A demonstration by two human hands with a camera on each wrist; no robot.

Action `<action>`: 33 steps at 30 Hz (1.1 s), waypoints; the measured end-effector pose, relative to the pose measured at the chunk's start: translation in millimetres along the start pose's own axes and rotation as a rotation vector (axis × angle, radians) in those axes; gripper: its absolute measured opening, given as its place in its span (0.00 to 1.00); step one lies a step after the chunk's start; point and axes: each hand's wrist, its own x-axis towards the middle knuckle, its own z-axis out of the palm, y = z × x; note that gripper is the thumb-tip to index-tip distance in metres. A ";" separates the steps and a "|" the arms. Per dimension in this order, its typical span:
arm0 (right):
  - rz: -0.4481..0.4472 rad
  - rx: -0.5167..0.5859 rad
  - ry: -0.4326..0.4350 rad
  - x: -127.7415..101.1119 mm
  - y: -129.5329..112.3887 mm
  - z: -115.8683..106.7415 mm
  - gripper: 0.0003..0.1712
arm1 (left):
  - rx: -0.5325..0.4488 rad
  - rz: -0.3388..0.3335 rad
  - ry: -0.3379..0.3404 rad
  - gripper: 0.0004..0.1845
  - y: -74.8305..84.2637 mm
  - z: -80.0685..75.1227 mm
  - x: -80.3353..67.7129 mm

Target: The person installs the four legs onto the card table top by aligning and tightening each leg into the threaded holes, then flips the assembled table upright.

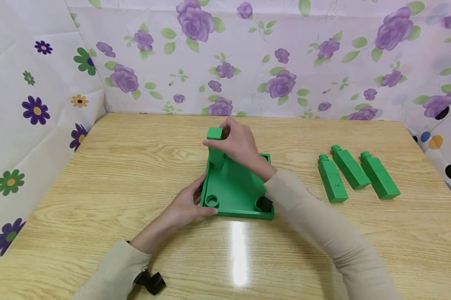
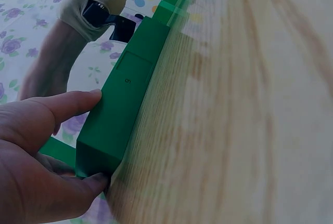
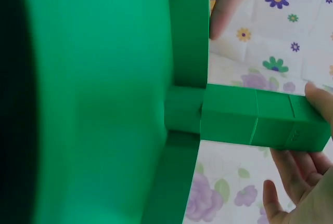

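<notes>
Nearest, the left hand pinches the near-left corner of a green tray, its thumb along the front wall and its fingers against the left side; this grip looks well placed to stop the tray from turning. Just beside the left thumb, inside the corner, stands a round green socket with nothing in it. A black wrist camera on the right sleeve hides part of the tray's near-right corner. Beyond the left hand, at the far-left corner, the right hand grips the upper end of a square green post, thumb on one side and fingers on the other. The post stands upright, its lower end meeting the corner's round fitting; whether the thread has caught cannot be told. Seating it well likely calls for keeping the post square to the tray floor, turning it lightly until it bites, and backing off if it leans or binds. Well to the right of the right hand, three more green posts lie on the wooden table, stepped necks pointing away. Farthest off, past both hands, hangs a floral cloth.
</notes>
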 end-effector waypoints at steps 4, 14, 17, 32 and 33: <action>0.016 -0.030 0.034 -2.3 -3.8 2.0 0.25 | -0.004 -0.004 0.001 0.56 0.1 0.0 0.0; 0.074 -0.031 0.090 -4.5 -8.9 6.9 0.25 | 0.002 -0.018 0.014 0.56 1.0 0.7 -0.4; 0.112 -0.038 0.089 -4.3 -10.1 6.8 0.25 | 0.007 -0.019 0.011 0.56 1.3 1.3 -0.5; 0.184 -0.058 0.030 -2.4 -15.1 1.3 0.25 | 0.031 -0.030 0.016 0.55 2.7 3.3 1.8; 0.184 -0.059 0.019 -2.4 -15.4 0.8 0.25 | 0.032 -0.030 0.017 0.55 2.7 3.5 1.9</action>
